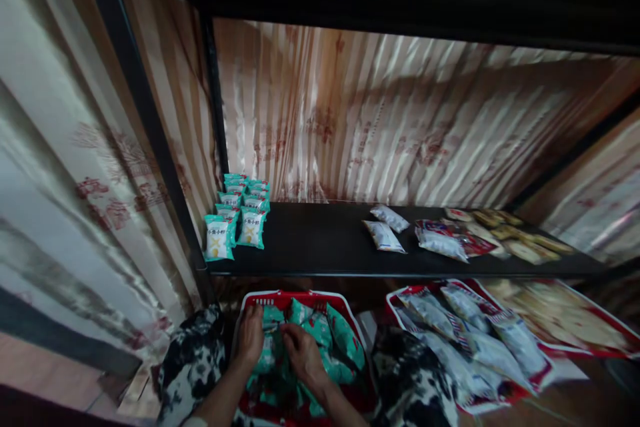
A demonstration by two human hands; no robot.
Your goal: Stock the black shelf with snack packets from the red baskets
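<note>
A red basket (356,320) with a white rim sits low in front of me, filled with teal snack bags (345,337). Inside it, my left hand (251,335) closes on the left edge of one teal snack bag (273,315). My right hand (304,352) has its fingers bent and pinched at the right side of the same bag; its fingertips are partly in shadow. On the black shelf (310,240) above, more teal-and-white snack bags (219,237) stand upright in two rows at the left end.
White packets (385,236) lie mid-shelf, with red-and-white packets (450,240) and yellowish packets (530,243) farther right. Another basket (395,300) of white packets and one of pale packets (565,313) stand below. A black post (145,107) rises at the left; striped curtain (320,113) hangs behind.
</note>
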